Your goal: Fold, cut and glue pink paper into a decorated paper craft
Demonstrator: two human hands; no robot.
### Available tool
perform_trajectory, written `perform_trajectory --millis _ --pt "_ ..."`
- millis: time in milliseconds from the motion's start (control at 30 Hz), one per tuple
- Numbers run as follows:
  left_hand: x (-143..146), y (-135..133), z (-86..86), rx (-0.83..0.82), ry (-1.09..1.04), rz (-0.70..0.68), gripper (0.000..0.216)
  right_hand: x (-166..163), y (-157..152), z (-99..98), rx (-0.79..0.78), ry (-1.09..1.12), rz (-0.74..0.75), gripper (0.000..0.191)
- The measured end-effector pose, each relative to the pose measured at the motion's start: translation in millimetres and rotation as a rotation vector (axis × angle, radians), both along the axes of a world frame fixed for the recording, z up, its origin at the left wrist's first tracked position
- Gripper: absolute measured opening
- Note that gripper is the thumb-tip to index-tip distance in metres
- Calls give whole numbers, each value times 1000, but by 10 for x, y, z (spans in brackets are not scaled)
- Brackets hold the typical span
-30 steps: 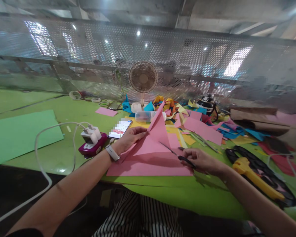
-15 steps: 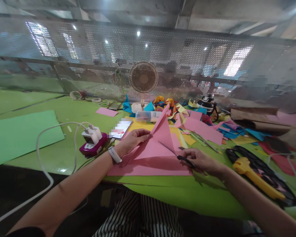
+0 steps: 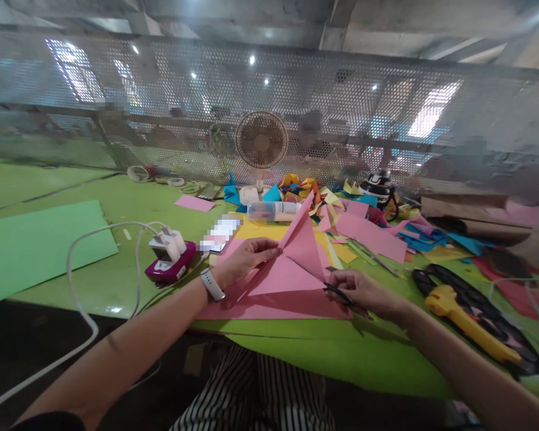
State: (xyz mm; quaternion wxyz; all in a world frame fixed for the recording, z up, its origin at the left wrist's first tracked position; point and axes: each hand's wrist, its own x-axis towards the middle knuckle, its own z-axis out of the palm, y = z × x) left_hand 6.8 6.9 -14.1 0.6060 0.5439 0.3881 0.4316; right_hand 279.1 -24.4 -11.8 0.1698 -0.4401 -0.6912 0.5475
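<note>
Fingers (image 3: pixel 269 246) of the left hand (image 3: pixel 246 261) are closed in a pinch on a raised fold of pink paper (image 3: pixel 302 242), which is spread over the middle of the frame, its lower edge laid near the front of the green bench (image 3: pixel 99 194). By the right hand (image 3: pixel 362 288), right of centre, scissors (image 3: pixel 340 293) are held, its fingers curled at the dark handles; the blades are pointed across the pink paper toward the left hand. Whether the blades are parted cannot be told. A white watch strap (image 3: pixel 212 285) is worn on the left wrist. Just beyond the paper, a bottle (image 3: pixel 272 211) is laid on its side, with a phone (image 3: pixel 227 230) placed to its left. Farther left, white chargers (image 3: pixel 175 242) are plugged into a purple power block (image 3: pixel 186 263), and a pale green sheet (image 3: pixel 49 245) is set at the left edge. At lower right, a yellow tool (image 3: pixel 471 323) is seen over a black tray-like object (image 3: pixel 431 279). Coloured scraps (image 3: pixel 371 233) are strewn right of centre, and a fan (image 3: pixel 261 142) is stood before a perforated screen (image 3: pixel 161 84).
</note>
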Motion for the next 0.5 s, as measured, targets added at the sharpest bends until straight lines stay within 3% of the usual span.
perform_trajectory --millis 500 --pt "3 -28 39 32 110 -46 31 -23 -5 -8 -20 28 -3 36"
